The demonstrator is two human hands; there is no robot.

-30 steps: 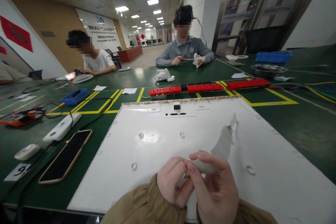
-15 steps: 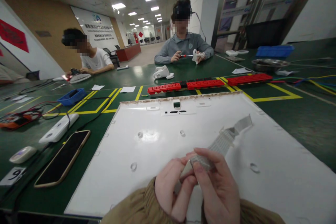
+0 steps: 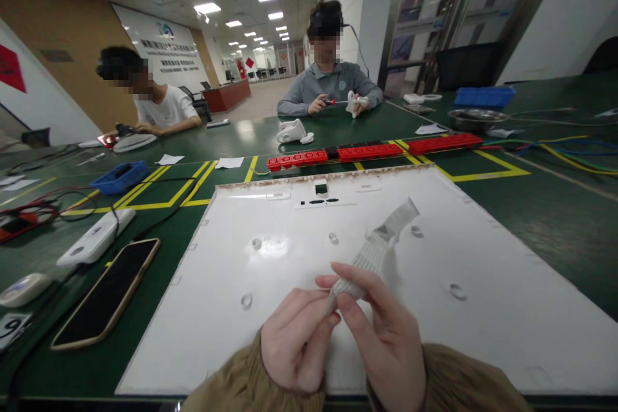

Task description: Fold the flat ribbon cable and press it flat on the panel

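You are holding a white ribbed strip (image 3: pixel 374 251) with both hands over the big white panel (image 3: pixel 483 270) that is lying on the green tabletop (image 3: pixel 555 219). Your right hand (image 3: pixel 381 341) is pinching the near end of the strip between thumb and forefinger, so that grip is closed on it; your left hand (image 3: pixel 297 338) is curling in just beside it, its fingertips (image 3: pixel 328 318) touching the same end, a narrow grip on the strip. From the grip the strip is rising away from you and to the right, its far end hanging free above the panel. To the left of your grip a dark smartphone (image 3: pixel 103 293) is lying on the tabletop, with a white remote-like device (image 3: pixel 96 237) just beyond it. Well beyond your grip red power strips (image 3: pixel 371 153) are lying in a row, and across the tabletop a person in a grey top (image 3: pixel 328 84) is working with a screwdriver.
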